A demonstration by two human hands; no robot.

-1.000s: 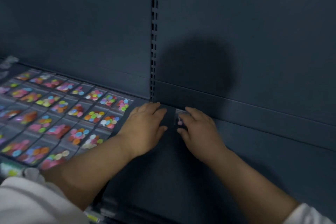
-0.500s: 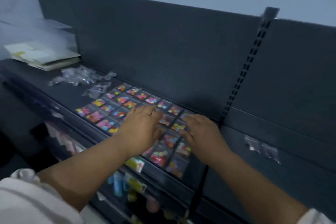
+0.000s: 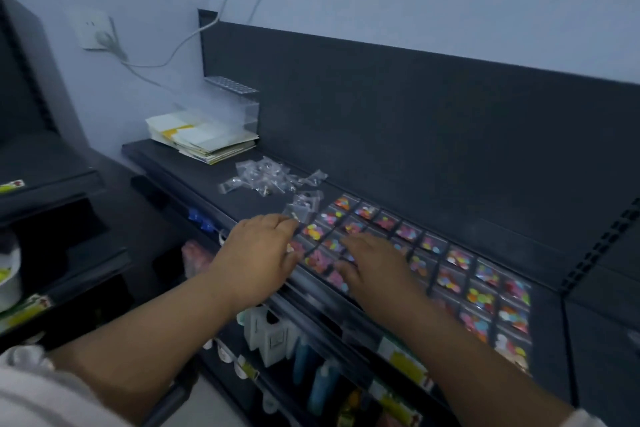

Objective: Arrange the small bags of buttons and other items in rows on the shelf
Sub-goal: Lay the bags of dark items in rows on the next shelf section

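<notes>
So, both hands are out over the dark shelf (image 3: 194, 180) and neither one is holding anything. The left hand (image 3: 263, 253) is flat with its fingers stretched out straight, at the left end of the grid of button bags (image 3: 481, 298). Its fingertips are just beside a couple of clear bags (image 3: 304, 206) at its 1 o'clock. It's blurry, so I can't tell if it actually touches them.

The right hand (image 3: 377, 263) is spread wide, palm down, over the near-left part of the grid and covering a few bags. Can't tell if it's pressing on them or just above.

The button bags lie flat in neat rows, edge to edge, running from the hands toward 4 o'clock along the shelf, each with a little clump of colourful buttons inside.

At 11 o'clock from the left hand there's a messy pile of small clear bags (image 3: 266, 175), not lined up at all. Further out at 11 o'clock sits a stack of papers (image 3: 204, 142), with a clear plastic box (image 3: 235, 107) right behind it against the back panel (image 3: 415, 121). A wall socket (image 3: 91, 29) with a cable plugged in is up at 10 o'clock.
</notes>
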